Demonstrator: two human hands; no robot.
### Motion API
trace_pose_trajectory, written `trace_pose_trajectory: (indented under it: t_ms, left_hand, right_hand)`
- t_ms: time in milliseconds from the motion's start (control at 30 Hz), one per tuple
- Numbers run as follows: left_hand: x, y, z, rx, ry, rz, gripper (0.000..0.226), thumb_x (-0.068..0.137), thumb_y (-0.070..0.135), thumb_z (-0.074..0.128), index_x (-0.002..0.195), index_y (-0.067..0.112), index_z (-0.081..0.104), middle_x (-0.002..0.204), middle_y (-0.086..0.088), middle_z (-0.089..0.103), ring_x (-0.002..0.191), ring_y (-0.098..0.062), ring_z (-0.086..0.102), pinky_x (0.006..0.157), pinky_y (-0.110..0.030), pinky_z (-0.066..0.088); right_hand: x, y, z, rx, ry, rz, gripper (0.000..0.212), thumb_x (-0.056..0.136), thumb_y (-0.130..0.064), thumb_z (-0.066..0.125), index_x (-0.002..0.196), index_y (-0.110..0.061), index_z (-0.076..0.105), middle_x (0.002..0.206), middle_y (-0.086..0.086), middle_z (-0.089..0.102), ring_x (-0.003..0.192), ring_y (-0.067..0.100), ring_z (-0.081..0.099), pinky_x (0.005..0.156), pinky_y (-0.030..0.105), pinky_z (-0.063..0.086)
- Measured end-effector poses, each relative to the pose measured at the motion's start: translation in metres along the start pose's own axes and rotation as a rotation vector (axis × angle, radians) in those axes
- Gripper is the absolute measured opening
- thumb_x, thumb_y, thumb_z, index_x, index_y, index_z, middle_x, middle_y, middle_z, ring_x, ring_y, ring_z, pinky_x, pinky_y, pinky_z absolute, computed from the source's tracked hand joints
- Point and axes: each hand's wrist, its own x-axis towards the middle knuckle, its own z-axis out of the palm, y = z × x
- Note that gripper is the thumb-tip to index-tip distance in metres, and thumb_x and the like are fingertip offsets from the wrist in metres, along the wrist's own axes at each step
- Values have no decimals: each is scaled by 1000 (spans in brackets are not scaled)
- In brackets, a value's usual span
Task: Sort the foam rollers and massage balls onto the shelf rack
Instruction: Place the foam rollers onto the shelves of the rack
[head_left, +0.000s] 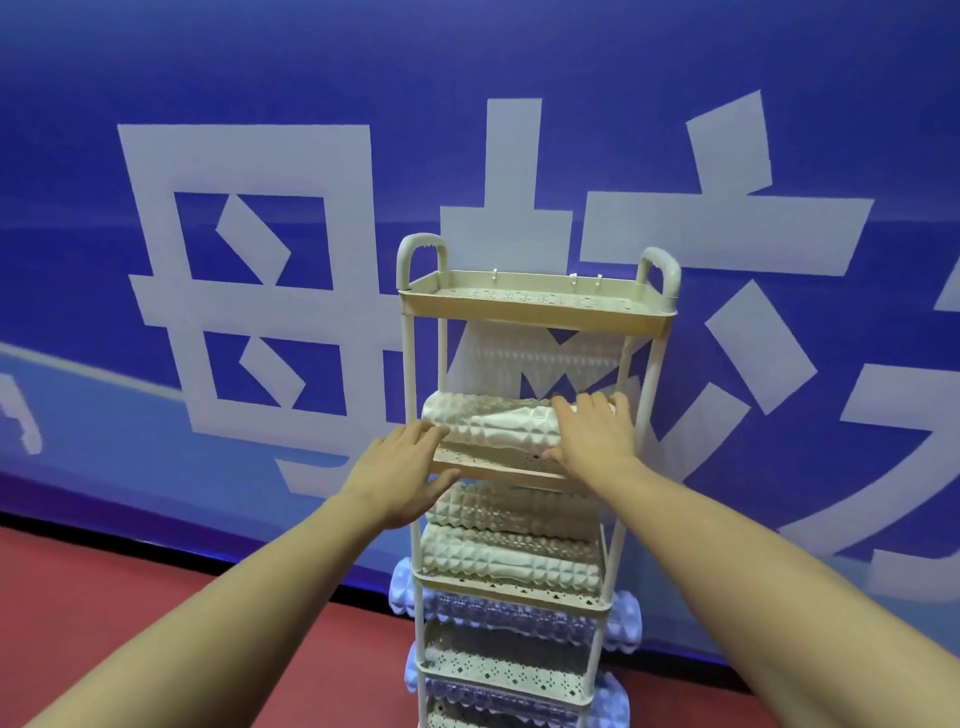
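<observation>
My right hand (592, 431) lies draped over the right end of the cream foam roller (488, 428) on the second tier, fingers curled over its top and thumb low at its near side, so I read it as a light hold rather than a firm clamp. My left hand (402, 467) is spread at the roller's left end, fingertips touching its knobbly surface and the near lip of the tier (498, 467); it steadies, it does not grasp.

The roller lies lengthwise across the tier, and its left end seems to reach out to the left post. That is my first worry: if I let go with it off centre, it could roll over the low near lip and drop to the red floor (130, 597). The ridged foam gives under pressure, so a push may spring back.

Second, the shelf rack (535, 306) looks tall and narrow. Pressing hard toward the far blue banner (260, 78) could rock it and unsettle the cream rollers (511, 551) stacked on the tier below and the pale blue rollers (519, 616) lower down, whose ends overhang both sides. The top tray holds nothing I can see. No massage balls are visible.
</observation>
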Motion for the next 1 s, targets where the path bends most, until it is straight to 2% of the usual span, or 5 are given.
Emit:
trace_pose_trajectory:
  t_ms: [167, 333, 667, 867, 1000]
  left_hand:
    - [7, -3, 18, -32, 2, -17, 60, 100, 57, 42, 150, 25, 34, 150, 4, 41, 131, -21, 47, 101, -38, 41]
    - [12, 4, 33, -34, 16, -26, 57, 100, 56, 42, 149, 26, 36, 150, 5, 39, 131, -22, 46, 101, -38, 40]
    - [10, 31, 48, -59, -29, 18, 60, 100, 57, 38, 150, 24, 35, 153, 1, 38, 139, -22, 39, 112, -42, 36]
    - [-9, 69, 52, -159, -88, 58, 56, 99, 55, 43, 147, 26, 43, 162, -2, 28, 146, -24, 32, 116, -45, 32]
    - [-31, 102, 73, -263, -108, 81, 50, 100, 51, 46, 140, 21, 53, 148, -2, 48, 133, -23, 47, 107, -39, 42]
  right_hand:
    - [22, 8, 25, 101, -197, 82, 61, 88, -61, 60, 140, -33, 45, 130, 0, 60, 123, 27, 55, 94, 40, 32]
    - [23, 3, 40, 69, -118, 108, 42, 94, -11, 54, 136, -14, 53, 132, 8, 60, 126, 30, 55, 102, 41, 42]
    - [-24, 13, 56, 296, 152, -79, 42, 102, -47, 40, 132, -22, 56, 123, -4, 62, 113, 19, 58, 96, 36, 46]
    - [-90, 19, 51, 576, 80, -214, 28, 103, -34, 48, 123, -23, 63, 121, -8, 61, 113, 16, 56, 91, 33, 48]
    - [-137, 31, 71, 490, -200, -258, 30, 103, -39, 43, 126, -27, 58, 124, -6, 60, 113, 19, 58, 84, 39, 52]
